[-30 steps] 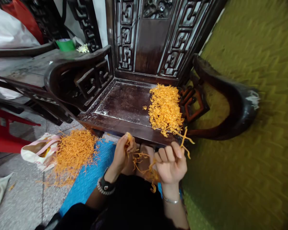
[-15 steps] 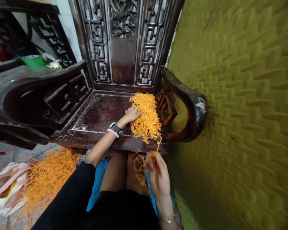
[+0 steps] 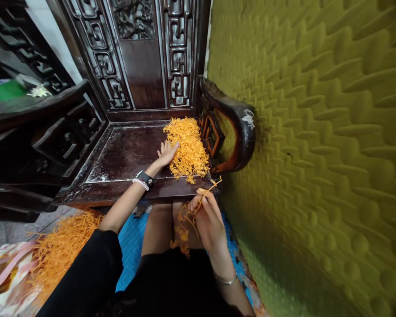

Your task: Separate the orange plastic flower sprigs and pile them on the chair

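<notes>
A heap of thin orange strands [image 3: 186,147] lies on the right side of a dark carved wooden chair seat [image 3: 125,154]. My left hand [image 3: 166,152] is stretched out over the seat, fingers spread flat against the left edge of that heap. My right hand [image 3: 207,218] is nearer to me, below the seat's front edge, with its fingers closed on a small bunch of orange strands [image 3: 188,215] that hangs down over my knees. One strand sticks up from that hand toward the seat corner.
A larger pile of orange strands [image 3: 61,246] lies on the floor at the left beside a white and pink bag [image 3: 3,273]. A blue mat [image 3: 132,242] is under my legs. A padded olive-green wall [image 3: 317,154] fills the right. The chair's curved armrest [image 3: 234,119] borders the heap.
My left hand left the strands near my lap and reached forward onto the seat heap, then drew back a little. The view swung right. My right hand keeps its bunch.
</notes>
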The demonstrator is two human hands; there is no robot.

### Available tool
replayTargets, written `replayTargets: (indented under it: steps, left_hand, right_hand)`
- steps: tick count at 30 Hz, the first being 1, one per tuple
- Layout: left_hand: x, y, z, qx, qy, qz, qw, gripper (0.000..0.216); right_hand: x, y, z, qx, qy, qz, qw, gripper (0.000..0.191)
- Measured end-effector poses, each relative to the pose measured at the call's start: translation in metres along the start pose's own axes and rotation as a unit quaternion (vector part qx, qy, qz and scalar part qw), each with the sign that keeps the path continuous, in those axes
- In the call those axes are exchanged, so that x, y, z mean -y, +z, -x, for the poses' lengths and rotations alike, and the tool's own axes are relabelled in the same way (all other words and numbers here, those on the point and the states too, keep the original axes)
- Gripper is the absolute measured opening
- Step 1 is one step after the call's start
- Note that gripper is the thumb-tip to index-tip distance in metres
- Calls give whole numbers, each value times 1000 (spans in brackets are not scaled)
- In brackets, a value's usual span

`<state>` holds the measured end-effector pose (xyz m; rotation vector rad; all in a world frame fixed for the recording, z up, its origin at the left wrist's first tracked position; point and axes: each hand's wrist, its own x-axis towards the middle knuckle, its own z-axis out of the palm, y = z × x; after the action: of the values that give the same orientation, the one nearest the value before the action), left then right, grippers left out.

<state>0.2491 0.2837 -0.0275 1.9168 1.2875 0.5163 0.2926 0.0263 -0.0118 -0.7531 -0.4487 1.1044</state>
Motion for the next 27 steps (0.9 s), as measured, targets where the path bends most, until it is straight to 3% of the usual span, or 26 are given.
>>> replayTargets:
  steps: [2, 4, 5, 7, 9, 12, 15, 19, 24, 27]
  left_hand:
    - [-9, -7, 25, -8, 51, 18, 999, 63]
    - [-11, -16, 62, 29, 121, 61, 990, 50]
    - [-10, -19, 82, 68, 161, 92, 980, 47]
    - [-3, -21, 123, 194, 252, 189, 929, 49]
    - [7, -17, 158, 275, 279, 220, 893, 45]
    - [20, -6, 193, 304, 256, 222, 890, 45]
    - [27, 1, 210, 270, 215, 273, 898, 35]
    - [36, 6, 223, 159, 103, 381, 905, 35]
    - [49, 13, 237, 68, -19, 520, 851, 34]
    - [54, 18, 246, -2, -65, 561, 825, 33]
  right_hand:
    - [2, -1, 1, 3, -6, -6, 1000, 13]
    - [7, 1, 1, 20, -1, -7, 1000, 11]
    - [9, 4, 1, 31, -1, -2, 1000, 10]
    - [15, 11, 1, 52, -9, 14, 999, 10]
    - [19, 19, 0, 69, -23, 34, 997, 9]
    - [20, 28, -2, 86, -71, 74, 991, 6]
    - [18, 27, -8, 104, -105, 164, 975, 13]
    - [12, 12, -18, 145, -44, 265, 952, 28]
    - [-4, -11, -21, 237, 49, 334, 911, 27]
    - [-18, -20, -14, 263, 145, 254, 919, 37]
